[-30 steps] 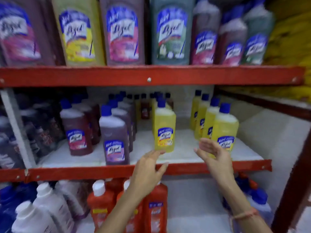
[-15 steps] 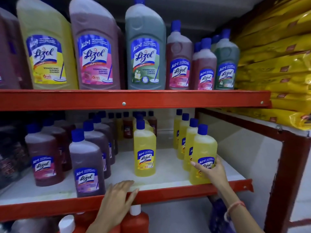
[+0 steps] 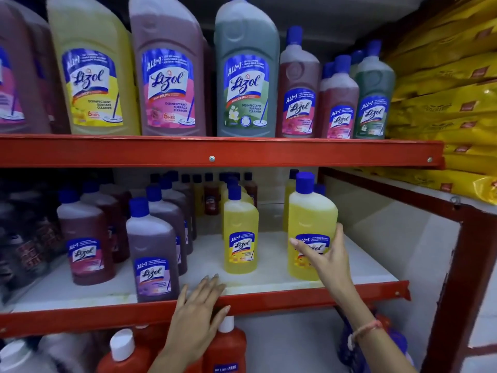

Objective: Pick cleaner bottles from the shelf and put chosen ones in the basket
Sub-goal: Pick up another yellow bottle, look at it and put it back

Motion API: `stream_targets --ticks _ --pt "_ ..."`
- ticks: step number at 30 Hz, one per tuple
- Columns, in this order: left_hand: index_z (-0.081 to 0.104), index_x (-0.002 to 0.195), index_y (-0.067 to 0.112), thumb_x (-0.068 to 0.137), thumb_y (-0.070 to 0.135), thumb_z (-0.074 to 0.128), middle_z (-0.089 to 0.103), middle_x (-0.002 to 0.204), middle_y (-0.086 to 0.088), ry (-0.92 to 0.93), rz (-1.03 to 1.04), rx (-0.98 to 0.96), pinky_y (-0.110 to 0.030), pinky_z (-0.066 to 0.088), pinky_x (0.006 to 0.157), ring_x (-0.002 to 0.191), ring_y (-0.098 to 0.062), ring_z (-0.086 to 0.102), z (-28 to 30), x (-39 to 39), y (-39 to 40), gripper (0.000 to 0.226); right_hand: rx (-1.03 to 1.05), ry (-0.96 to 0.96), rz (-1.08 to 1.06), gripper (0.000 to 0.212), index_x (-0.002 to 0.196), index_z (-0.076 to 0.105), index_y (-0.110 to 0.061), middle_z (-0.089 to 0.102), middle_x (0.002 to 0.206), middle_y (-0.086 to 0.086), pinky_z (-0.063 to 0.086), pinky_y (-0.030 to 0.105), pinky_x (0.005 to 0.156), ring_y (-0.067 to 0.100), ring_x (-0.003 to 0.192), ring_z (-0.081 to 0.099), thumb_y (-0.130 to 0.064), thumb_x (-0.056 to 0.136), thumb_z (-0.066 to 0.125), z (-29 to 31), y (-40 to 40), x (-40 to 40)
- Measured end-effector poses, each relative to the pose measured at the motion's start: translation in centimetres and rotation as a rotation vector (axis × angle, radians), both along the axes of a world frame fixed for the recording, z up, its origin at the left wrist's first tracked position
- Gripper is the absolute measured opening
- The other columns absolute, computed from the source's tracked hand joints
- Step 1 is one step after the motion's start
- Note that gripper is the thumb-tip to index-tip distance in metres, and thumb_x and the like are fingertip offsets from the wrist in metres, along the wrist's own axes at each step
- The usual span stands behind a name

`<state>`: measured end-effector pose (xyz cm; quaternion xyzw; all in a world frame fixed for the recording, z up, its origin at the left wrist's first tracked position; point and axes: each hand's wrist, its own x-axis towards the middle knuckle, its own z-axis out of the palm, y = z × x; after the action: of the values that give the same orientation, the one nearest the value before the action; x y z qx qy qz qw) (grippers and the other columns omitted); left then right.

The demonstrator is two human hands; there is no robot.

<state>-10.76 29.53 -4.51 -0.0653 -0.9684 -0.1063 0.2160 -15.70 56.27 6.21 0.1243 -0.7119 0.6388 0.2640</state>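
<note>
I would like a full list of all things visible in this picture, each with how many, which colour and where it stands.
large bottles: at least four, maroon, yellow, pink-brown, grey-green; top shelf, left.
medium bottles: several, reddish and green, blue caps; top shelf, right.
yellow bottle: one, blue cap; middle shelf, front right, under the right hand.
second yellow bottle: one, front of a yellow row; middle shelf, centre.
purple bottles: a row; middle shelf, centre-left.
maroon bottles: a row; middle shelf, left.
orange bottles: about two, white caps; bottom shelf.
yellow packs: a stack; far right.
shelf rails: two, red.
left hand: rests on the lower rail.
right hand: fingers around the yellow bottle.
</note>
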Motion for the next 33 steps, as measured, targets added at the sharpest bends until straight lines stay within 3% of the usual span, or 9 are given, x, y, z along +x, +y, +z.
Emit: stream_targets --ticks 3,8,12,16,19,22,27,30,33 --pt "0.056 0.124 0.028 0.093 0.061 0.01 0.054 0.137 0.004 -0.011 0.009 -0.016 -0.031 0.001 0.108 0.127 -0.014 0.046 0.1 0.3 0.0 0.064 0.203 0.139 -0.126 0.064 0.102 0.041 -0.044 0.065 0.096 -0.004 0.054 0.033 0.067 0.013 0.084 0.064 -0.053 0.055 0.085 1.4 -1.7 3.3" --pt "0.052 0.125 0.029 0.093 0.06 0.012 0.053 0.138 0.003 -0.009 -0.001 -0.056 -0.037 0.006 0.109 0.129 -0.015 0.045 0.0 0.5 -0.2 0.06 0.507 0.46 -0.406 0.075 0.122 0.04 -0.017 0.06 0.103 0.008 0.052 0.038 0.054 0.029 0.085 0.062 -0.05 0.066 0.078 2.8 -3.4 7.0" --pt "0.05 0.125 0.029 0.092 0.058 0.027 0.054 0.137 0.002 0.037 -0.011 -0.096 -0.043 0.013 0.107 0.129 -0.017 0.045 -0.1 0.5 -0.3 0.049 0.597 0.623 -0.547 0.067 0.121 0.042 -0.013 0.059 0.096 0.013 0.056 0.044 0.058 0.031 0.081 0.06 -0.05 0.075 0.072 3.2 -4.2 8.6" --pt "0.051 0.124 0.029 0.086 0.054 0.039 0.054 0.136 0.001 0.049 -0.029 -0.118 -0.044 0.012 0.107 0.129 -0.018 0.045 -0.2 0.6 -0.4 0.047 0.602 0.619 -0.553 0.066 0.121 0.042 -0.012 0.058 0.092 0.011 0.055 0.042 0.057 0.029 0.077 0.059 -0.048 0.073 0.07 3.2 -4.8 9.7" --pt "0.049 0.128 0.03 0.086 0.055 0.037 0.048 0.142 0.002 0.078 -0.032 -0.132 -0.043 0.006 0.109 0.133 -0.017 0.039 -0.2 0.7 -0.6 0.05 0.548 0.517 -0.452 0.071 0.123 0.04 -0.017 0.06 0.097 0.009 0.055 0.04 0.058 0.029 0.081 0.061 -0.055 0.071 0.072 3.3 -5.1 10.3" --pt "0.054 0.121 0.03 0.081 0.057 0.04 0.058 0.133 0.002 0.043 -0.04 -0.14 -0.041 0.008 0.107 0.125 -0.017 0.049 -0.2 0.6 -0.5 0.049 0.351 0.326 -0.223 0.077 0.121 0.039 -0.028 0.066 0.1 0.001 0.057 0.041 0.064 0.022 0.086 0.066 -0.059 0.061 0.077 3.8 -5.2 10.5" --pt "0.055 0.119 0.032 0.076 0.06 0.042 0.059 0.131 0.004 0.067 -0.047 -0.121 -0.039 0.007 0.108 0.124 -0.015 0.049 -0.7 0.2 -1.0 0.052 -0.001 0.125 0.241 0.081 0.123 0.045 -0.03 0.072 0.105 0.002 0.062 0.043 0.062 0.021 0.088 0.073 -0.038 0.056 0.089 4.7 -4.9 10.1" --pt "0.055 0.118 0.031 0.074 0.058 0.045 0.059 0.131 0.002 0.106 -0.074 -0.122 -0.04 0.007 0.109 0.126 -0.013 0.038 -0.9 -0.3 -1.1 0.053 -0.128 0.006 0.413 0.099 0.128 0.046 -0.014 0.075 0.093 0.001 0.056 0.031 0.046 0.016 0.073 0.073 -0.045 0.044 0.089 5.0 -4.8 9.9" --pt "0.051 0.118 0.03 0.072 0.057 0.048 0.06 0.13 0.001 0.117 -0.084 -0.112 -0.04 0.006 0.11 0.125 -0.013 0.037 -1.1 -0.6 -1.2 0.053 -0.273 -0.025 0.61 0.108 0.125 0.046 -0.002 0.076 0.088 0.0 0.057 0.031 0.058 0.018 0.078 0.072 -0.049 0.04 0.092 5.3 -4.7 9.4"
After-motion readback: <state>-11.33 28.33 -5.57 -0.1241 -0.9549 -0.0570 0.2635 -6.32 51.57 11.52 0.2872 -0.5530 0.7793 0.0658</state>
